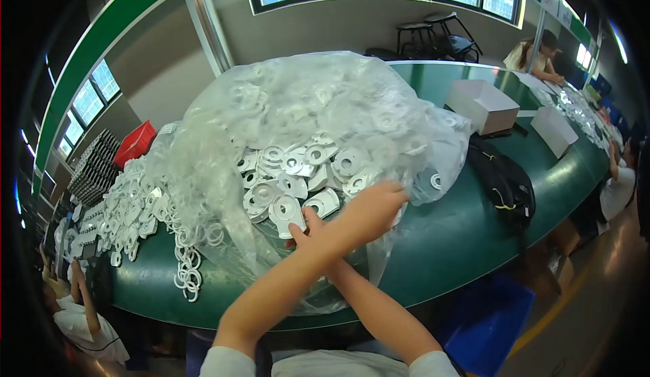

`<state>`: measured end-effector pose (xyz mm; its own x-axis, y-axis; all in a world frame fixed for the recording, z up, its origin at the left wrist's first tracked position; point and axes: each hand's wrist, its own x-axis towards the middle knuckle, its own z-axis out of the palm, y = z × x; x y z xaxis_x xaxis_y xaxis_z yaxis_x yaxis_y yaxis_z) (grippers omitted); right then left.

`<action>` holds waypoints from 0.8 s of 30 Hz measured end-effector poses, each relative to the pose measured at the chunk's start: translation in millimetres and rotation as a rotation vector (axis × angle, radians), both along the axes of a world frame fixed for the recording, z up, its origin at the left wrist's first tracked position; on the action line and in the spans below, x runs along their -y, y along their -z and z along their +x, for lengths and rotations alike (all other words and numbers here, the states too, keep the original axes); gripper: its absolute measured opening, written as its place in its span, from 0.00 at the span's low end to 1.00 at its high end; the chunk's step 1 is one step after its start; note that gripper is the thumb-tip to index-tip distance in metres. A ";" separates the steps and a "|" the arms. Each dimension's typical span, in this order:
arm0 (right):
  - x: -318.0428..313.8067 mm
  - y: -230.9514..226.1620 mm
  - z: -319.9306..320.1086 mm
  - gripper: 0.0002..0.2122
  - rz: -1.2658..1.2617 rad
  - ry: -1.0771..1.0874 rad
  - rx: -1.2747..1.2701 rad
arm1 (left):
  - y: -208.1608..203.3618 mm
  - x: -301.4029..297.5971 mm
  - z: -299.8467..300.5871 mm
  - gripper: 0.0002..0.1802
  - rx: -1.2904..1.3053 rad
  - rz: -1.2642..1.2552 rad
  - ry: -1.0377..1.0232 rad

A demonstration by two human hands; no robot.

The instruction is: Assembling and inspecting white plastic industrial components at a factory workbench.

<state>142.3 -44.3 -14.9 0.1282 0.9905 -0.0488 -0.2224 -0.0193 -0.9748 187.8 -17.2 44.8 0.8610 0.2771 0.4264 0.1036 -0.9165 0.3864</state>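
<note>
My forearms cross, the left one over the right. My right hand reaches to the left and pinches a flat white plastic part with a round hole and a squared end. My left hand, slightly blurred, is closed at the right edge of the mouth of a big clear plastic bag. Film hangs down below its fingers, which seem to grip the bag's edge. Inside the open bag, a heap of similar white parts lies just beyond my hands.
Left of the bag, loose white parts pile on the green table, near a red bin. To the right are a white box and a black bag. A blue bin stands below the edge. Other people sit around the table.
</note>
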 end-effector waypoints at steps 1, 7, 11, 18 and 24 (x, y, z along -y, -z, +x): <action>0.2 -0.1 3.1 0.19 0.001 0.007 0.006 | 12.7 -2.1 27.3 0.14 -0.078 0.002 0.011; -5.9 5.5 -2.4 0.17 0.133 0.002 0.003 | 55.1 -8.0 108.3 0.11 -0.024 -0.007 -0.257; -5.0 9.4 -2.2 0.17 0.129 0.003 0.010 | 49.5 -2.4 101.4 0.07 -0.078 -0.026 -0.316; -13.4 30.2 3.8 0.17 0.050 0.042 0.283 | 4.1 -3.8 20.3 0.08 0.252 0.014 -0.177; -8.5 11.2 -2.8 0.12 0.142 -0.009 -0.181 | 5.4 -10.6 -161.7 0.13 0.336 0.391 -0.473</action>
<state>139.5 -35.9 -26.1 0.1216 0.9901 0.0696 -0.3943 0.1126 -0.9121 26.1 -6.6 39.4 0.4896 0.3618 0.7934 0.4585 -0.8807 0.1187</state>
